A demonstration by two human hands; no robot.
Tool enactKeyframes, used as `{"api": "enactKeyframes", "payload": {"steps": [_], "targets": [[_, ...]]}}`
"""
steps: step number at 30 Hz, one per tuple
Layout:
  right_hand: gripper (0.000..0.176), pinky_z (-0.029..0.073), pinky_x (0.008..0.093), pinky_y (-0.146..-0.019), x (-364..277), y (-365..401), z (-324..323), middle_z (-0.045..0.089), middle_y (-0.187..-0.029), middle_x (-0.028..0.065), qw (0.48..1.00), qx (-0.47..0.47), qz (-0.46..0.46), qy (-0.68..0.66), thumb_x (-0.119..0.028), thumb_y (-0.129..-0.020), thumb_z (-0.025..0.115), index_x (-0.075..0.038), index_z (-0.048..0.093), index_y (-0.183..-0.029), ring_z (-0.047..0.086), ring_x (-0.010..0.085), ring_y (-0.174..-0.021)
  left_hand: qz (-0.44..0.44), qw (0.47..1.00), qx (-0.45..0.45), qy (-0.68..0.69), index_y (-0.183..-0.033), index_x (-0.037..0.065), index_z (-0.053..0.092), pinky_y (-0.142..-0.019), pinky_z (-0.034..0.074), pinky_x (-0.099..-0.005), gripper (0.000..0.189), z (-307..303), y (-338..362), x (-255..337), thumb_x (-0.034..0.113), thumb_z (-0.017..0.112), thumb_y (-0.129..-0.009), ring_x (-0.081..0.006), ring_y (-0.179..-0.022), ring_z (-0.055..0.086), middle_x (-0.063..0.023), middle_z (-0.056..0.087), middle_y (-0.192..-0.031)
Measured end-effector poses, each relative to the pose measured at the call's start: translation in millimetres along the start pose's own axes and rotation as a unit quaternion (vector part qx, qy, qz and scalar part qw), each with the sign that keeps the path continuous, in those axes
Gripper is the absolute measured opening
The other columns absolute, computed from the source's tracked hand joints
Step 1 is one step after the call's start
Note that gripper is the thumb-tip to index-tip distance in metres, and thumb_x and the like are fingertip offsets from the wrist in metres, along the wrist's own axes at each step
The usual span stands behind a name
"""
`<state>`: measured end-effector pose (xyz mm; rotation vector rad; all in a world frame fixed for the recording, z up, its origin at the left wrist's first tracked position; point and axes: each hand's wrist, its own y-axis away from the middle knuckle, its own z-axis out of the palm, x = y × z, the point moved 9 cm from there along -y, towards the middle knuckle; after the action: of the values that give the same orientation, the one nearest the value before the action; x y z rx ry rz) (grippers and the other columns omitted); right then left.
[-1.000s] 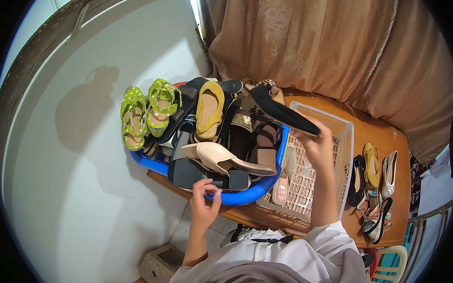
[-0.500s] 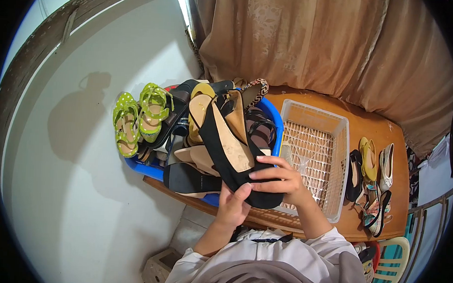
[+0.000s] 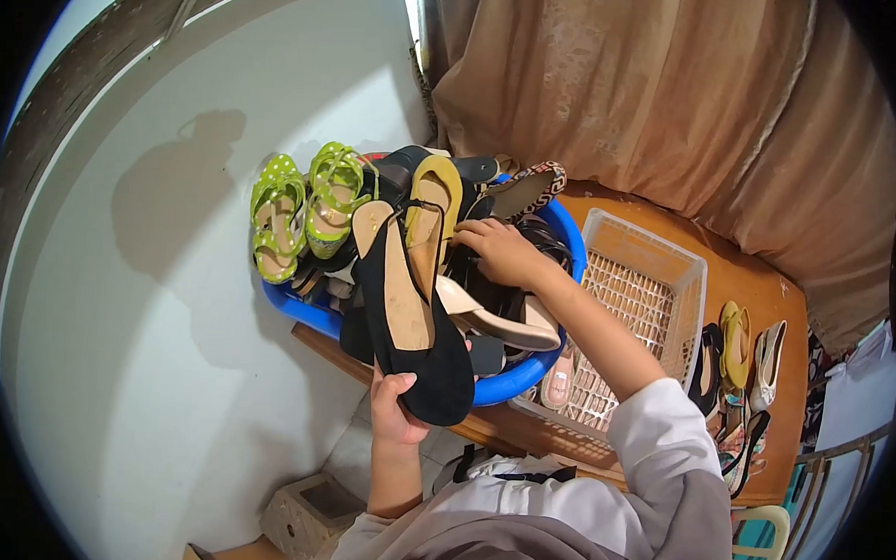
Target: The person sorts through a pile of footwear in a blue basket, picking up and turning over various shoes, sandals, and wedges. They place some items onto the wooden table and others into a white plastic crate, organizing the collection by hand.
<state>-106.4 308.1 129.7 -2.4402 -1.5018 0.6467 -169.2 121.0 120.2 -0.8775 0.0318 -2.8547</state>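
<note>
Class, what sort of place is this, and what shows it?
Probably a room in a home: a brown curtain hangs behind a wooden table and a blue tub piled with shoes.

Shoes point(image 3: 277, 227) in tub point(image 3: 511, 383), crate point(image 3: 688, 298) at right

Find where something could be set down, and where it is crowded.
Free: the table between curtain, crate and yellow shoes; most of the crate's floor, beside the pink shoe. Crowded: the blue tub, heaped with shoes.
</note>
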Motion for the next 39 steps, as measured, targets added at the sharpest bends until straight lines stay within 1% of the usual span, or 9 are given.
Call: {"api": "enactKeyframes", "payload": {"steps": [8,11,17,20,24,30,32,34,39], "targets": [[0.04,0.039,0.0375,-0.083,21,-20,18,0.051,-0.117,-0.0057,0.968,-0.079,-0.007,0.237,-0.021,-0.07,0.064,-0.023,0.058,-0.109,0.045,0.0165,-0.109,0.014,1.0,0.025,-0.01,-0.136,0.006,0.023,-0.087,0.047,-0.0543,0.074,-20,12,-3,0.007,0.046,-0.065,-0.0466,-0.109,0.049,-0.0245,0.044,-0.124],[0.038,0.037,0.0374,-0.092,10,-26,11,0.055,-0.113,-0.0035,0.965,-0.066,-0.025,0.254,-0.019,-0.07,0.065,-0.021,0.059,-0.108,0.047,0.0181,-0.107,0.016,0.998,0.042,-0.04,-0.135,0.002,0.026,-0.082,0.05,-0.0543,0.073,-23,12,-8,0.012,0.048,-0.066,-0.0465,-0.108,0.05,-0.0248,0.045,-0.122],[0.023,0.036,0.0398,-0.094,-5,-20,5,0.064,-0.092,-0.0045,0.959,0.046,-0.139,0.241,-0.015,-0.079,0.051,-0.023,0.062,-0.098,0.056,0.0153,-0.096,-0.005,1.0,0.016,-0.022,-0.136,0.007,0.024,-0.09,0.046,-0.0509,0.075,-20,14,-13,0.007,0.047,-0.064,-0.0444,-0.106,0.052,-0.0237,0.045,-0.123],[0.02,0.035,0.0417,-0.097,-5,-16,0,0.063,-0.093,-0.0039,0.962,0.057,-0.132,0.232,-0.016,-0.079,0.051,-0.021,0.061,-0.095,0.056,0.016,-0.096,-0.013,1.0,0.003,-0.015,-0.136,0.008,0.024,-0.089,0.047,-0.0505,0.075,-25,13,-18,0.007,0.047,-0.064,-0.0436,-0.105,0.053,-0.0233,0.045,-0.122],[0.012,0.032,0.0434,-0.101,-44,-8,-66,0.059,-0.085,-0.0036,0.93,0.239,-0.13,0.246,-0.014,-0.075,0.053,-0.016,0.058,-0.086,0.054,0.013,-0.099,0.018,0.997,0.009,-0.076,-0.136,0.009,0.025,-0.088,0.047,-0.0501,0.075,-17,10,-11,0.008,0.047,-0.064,-0.0431,-0.105,0.053,-0.0225,0.046,-0.121],[0.011,0.027,0.0452,-0.104,-44,2,-107,0.057,-0.078,-0.004,0.922,0.249,-0.031,0.296,-0.012,-0.072,0.055,-0.016,0.057,-0.082,0.054,0.0131,-0.094,-0.008,0.997,0.075,-0.004,-0.135,0.009,0.026,-0.09,0.046,-0.0498,0.074,-46,1,-21,0.007,0.047,-0.064,-0.0421,-0.105,0.053,-0.0212,0.045,-0.122],[0.013,0.032,0.0431,-0.099,-32,13,-119,0.059,-0.079,-0.0031,0.927,0.226,0.012,0.298,-0.011,-0.071,0.056,-0.016,0.058,-0.083,0.055,0.0142,-0.092,0.003,0.997,0.069,-0.021,-0.135,0.009,0.027,-0.091,0.046,-0.0499,0.073,-45,2,-18,0.007,0.046,-0.065,-0.0423,-0.106,0.053,-0.021,0.045,-0.123],[0.015,0.038,0.0382,-0.082,-20,28,-140,0.062,-0.082,-0.0006,0.928,0.255,0.063,0.264,-0.011,-0.072,0.057,-0.015,0.058,-0.087,0.058,0.0167,-0.086,0.019,0.997,0.061,-0.045,-0.135,0.009,0.027,-0.091,0.046,-0.0495,0.073,-42,2,-14,0.007,0.046,-0.065,-0.0428,-0.107,0.051,-0.021,0.045,-0.123],[0.014,0.046,0.0404,-0.065,29,80,-161,0.062,-0.081,0.0157,0.935,0.209,0.283,0.045,-0.024,-0.088,0.049,-0.014,0.053,-0.098,0.058,0.0377,-0.078,-0.01,0.999,0.005,-0.037,-0.135,0.007,0.027,-0.088,0.048,-0.053,0.073,-31,3,-16,0.008,0.047,-0.065,-0.0457,-0.111,0.048,-0.0219,0.044,-0.123]]}}
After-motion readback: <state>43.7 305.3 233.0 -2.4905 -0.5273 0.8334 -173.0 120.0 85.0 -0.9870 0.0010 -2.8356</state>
